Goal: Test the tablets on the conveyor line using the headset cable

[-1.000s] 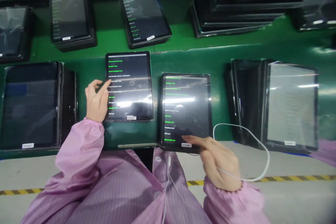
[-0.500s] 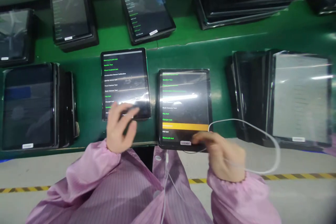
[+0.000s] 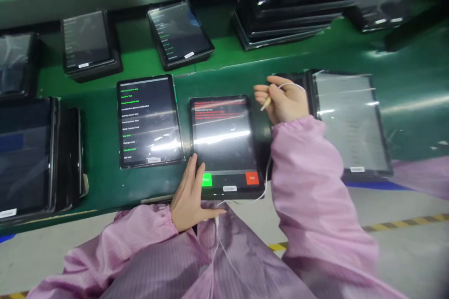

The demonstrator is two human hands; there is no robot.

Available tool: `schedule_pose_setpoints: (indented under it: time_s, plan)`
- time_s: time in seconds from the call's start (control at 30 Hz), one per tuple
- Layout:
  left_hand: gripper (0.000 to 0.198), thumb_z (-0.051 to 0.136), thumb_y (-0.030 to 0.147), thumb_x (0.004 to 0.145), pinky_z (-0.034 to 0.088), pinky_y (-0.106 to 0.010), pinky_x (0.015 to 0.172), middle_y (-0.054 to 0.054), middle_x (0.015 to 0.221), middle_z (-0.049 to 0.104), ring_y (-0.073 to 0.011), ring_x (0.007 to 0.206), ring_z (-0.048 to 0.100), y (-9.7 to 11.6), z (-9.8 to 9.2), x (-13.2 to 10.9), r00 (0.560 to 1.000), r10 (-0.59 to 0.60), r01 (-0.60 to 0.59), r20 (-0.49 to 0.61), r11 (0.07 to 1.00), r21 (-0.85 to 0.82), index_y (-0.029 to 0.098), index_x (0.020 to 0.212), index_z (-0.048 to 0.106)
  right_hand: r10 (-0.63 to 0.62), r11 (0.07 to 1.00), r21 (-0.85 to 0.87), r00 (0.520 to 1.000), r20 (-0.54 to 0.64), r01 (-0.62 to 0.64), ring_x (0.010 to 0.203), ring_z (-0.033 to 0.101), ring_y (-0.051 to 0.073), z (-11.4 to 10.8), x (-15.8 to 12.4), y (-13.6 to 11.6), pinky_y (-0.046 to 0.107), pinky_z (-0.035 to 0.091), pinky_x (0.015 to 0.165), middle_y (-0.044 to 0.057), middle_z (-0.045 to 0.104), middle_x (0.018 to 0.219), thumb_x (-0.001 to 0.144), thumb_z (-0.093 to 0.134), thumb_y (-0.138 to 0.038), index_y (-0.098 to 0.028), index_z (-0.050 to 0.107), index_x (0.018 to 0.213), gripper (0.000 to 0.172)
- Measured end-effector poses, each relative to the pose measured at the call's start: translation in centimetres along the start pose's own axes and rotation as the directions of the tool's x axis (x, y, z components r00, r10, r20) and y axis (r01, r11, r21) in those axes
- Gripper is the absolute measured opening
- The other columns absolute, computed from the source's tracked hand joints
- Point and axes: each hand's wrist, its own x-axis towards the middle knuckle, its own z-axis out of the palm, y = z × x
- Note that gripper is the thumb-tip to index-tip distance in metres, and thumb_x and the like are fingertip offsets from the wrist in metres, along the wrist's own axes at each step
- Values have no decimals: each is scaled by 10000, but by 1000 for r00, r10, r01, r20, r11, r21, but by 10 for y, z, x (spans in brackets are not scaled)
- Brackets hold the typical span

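A tablet [image 3: 224, 145] lies at the bench's front edge, showing red text lines, a green button at lower left and a red one at lower right. My left hand [image 3: 189, 198] rests at its lower left corner, fingers stretched along the side and thumb spread below. Beyond the tablet's upper right side, my right hand [image 3: 289, 100] pinches an earphone plug [image 3: 266, 103], whose metal tip points down and left. A thin white cable [image 3: 268, 168] loops from that hand, passes under my sleeve and reappears along the tablet's lower right. Left of this tablet lies a second tablet [image 3: 150, 121] showing a test list.
Stacked tablets [image 3: 351, 121] stand to the right, partly behind my right arm, and another stack [image 3: 28, 154] at the left. Farther back are more tablets [image 3: 180, 35] and a tall pile [image 3: 284, 14]. Someone's pink sleeve [image 3: 421, 175] shows at the right edge.
My right hand has risen from the tablet's lower edge to beside its upper right, with the plug. My left hand has moved from the second tablet to this one. Its test list became red text and buttons.
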Motion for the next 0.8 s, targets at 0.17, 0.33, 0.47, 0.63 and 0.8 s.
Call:
schedule_pose_setpoints:
  time_s: [0.17, 0.33, 0.47, 0.63, 0.8]
  plan:
    - [1292, 847, 458, 690, 416, -626, 1099, -237, 1638, 34, -432, 1479, 185, 7, 6, 1, 996, -37, 45, -77, 993, 107, 230, 1577, -64, -60, 998, 28, 998, -15, 60, 653, 706, 87, 18, 59, 27, 162, 582, 609, 27, 734, 818, 925, 587, -160, -146, 581, 943, 23]
    - [1360, 898, 406, 629, 469, -600, 1056, -278, 1611, 143, -444, 1432, 300, 11, 9, 0, 991, -64, 87, -117, 974, 207, 198, 1577, -56, -5, 998, 70, 1000, 31, 2, 621, 688, 90, 27, 70, 31, 190, 595, 614, 17, 727, 803, 936, 540, -162, -171, 595, 943, 56]
    - [1407, 917, 430, 588, 508, -587, 1018, -297, 1588, 201, -455, 1396, 359, 10, 9, -1, 990, -71, 101, -120, 959, 266, 184, 1577, -53, 5, 998, 54, 990, 143, -13, 483, 635, 98, 34, 71, 29, 189, 560, 471, 42, 722, 747, 865, 636, -148, -138, 626, 873, 16]
    - [1383, 888, 490, 617, 529, -575, 992, -303, 1581, 210, -455, 1381, 381, 8, 11, -3, 992, -51, 84, -118, 953, 293, 175, 1577, -56, -8, 999, 40, 989, 149, 2, 459, 620, 64, 37, 74, 30, 140, 532, 449, 11, 717, 739, 890, 606, -130, -149, 605, 873, 26]
    - [1292, 818, 550, 692, 535, -551, 991, -299, 1580, 218, -439, 1385, 388, 7, 12, -4, 991, -32, 72, -130, 946, 315, 153, 1579, -34, 21, 1000, -25, 965, 261, -15, 463, 632, 89, 39, 67, 31, 175, 552, 457, 76, 749, 799, 849, 678, -140, -113, 665, 888, 49]
